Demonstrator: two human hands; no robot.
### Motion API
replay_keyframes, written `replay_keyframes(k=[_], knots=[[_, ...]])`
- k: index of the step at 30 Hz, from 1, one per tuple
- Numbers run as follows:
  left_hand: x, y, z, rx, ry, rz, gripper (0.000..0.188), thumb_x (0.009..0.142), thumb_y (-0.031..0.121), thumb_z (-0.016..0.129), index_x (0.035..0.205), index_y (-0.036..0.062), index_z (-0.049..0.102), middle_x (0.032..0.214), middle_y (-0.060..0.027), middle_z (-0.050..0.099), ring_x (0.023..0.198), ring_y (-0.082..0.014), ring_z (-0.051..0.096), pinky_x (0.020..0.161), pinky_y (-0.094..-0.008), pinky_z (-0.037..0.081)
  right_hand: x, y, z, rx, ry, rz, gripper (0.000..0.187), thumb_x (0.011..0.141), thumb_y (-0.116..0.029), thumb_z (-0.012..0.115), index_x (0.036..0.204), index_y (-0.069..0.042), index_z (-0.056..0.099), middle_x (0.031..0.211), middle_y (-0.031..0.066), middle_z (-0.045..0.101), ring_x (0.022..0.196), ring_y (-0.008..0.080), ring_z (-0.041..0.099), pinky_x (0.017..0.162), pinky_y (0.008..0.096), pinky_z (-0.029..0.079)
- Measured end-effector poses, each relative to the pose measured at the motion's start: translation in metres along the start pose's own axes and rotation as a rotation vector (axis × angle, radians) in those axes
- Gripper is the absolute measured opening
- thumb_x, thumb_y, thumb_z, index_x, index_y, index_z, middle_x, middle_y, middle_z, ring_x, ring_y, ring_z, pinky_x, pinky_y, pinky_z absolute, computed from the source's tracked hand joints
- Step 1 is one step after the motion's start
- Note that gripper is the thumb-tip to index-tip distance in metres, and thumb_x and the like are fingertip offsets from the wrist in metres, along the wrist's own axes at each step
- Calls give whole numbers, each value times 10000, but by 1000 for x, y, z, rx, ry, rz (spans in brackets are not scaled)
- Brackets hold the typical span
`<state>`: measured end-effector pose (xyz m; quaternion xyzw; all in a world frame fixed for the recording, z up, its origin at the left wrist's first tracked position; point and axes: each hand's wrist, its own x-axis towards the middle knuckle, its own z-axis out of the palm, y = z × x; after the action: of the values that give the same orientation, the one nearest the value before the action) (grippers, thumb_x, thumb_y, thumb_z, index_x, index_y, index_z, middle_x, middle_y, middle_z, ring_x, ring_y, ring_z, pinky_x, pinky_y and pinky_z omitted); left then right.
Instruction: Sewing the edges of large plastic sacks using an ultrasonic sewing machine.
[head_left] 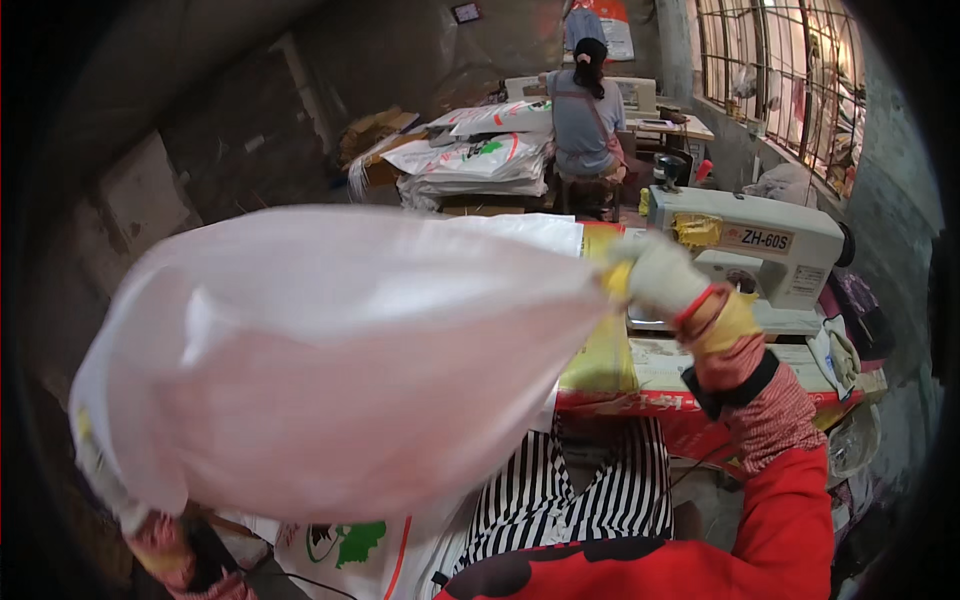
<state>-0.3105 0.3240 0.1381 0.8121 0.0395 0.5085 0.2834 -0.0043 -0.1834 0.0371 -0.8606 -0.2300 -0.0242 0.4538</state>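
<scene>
A large pinkish-white sack (370, 370) is stretched through the air in front of me, blurred by motion. My right hand (660, 277), in a pale glove with yellow fingertips, is closed on one gathered corner of it. At the far left my left hand (105, 480), gloved the same way, grips the sack's opposite edge; part of that hand is blurred and in shadow. Beyond my right hand stands a white sewing machine (745, 235) on a table. Below the sack, a printed white sack (345, 550) lies beside my striped trouser legs (565, 490).
A yellow sack (600, 365) lies on the sewing table (690, 365). Ahead is a tall stack of white sacks (475, 165). A person (585, 115) sits farther back, facing away, at another machine. A barred window (790, 70) lines the right wall, and a cloth (835, 350) hangs at the table's right end.
</scene>
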Motion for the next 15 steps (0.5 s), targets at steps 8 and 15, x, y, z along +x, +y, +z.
replay_keyframes(k=[8,15], knots=[[74,-266,16,365,-506,-151,238,807,175,505,934,-2,600,825,-101,623,711,-180,577,662,-314,453,129,-24,58,-1143,2,-674,151,690,-158,539,765,-70,637,809,145,607,742,304,595,642,358,485],[86,-64,-92,578,520,382,272,854,177,429,1023,-17,518,930,-144,552,865,-219,509,749,-334,402,113,-204,86,-882,1519,-923,222,799,1,498,1013,-24,552,788,63,574,658,122,519,574,201,414]])
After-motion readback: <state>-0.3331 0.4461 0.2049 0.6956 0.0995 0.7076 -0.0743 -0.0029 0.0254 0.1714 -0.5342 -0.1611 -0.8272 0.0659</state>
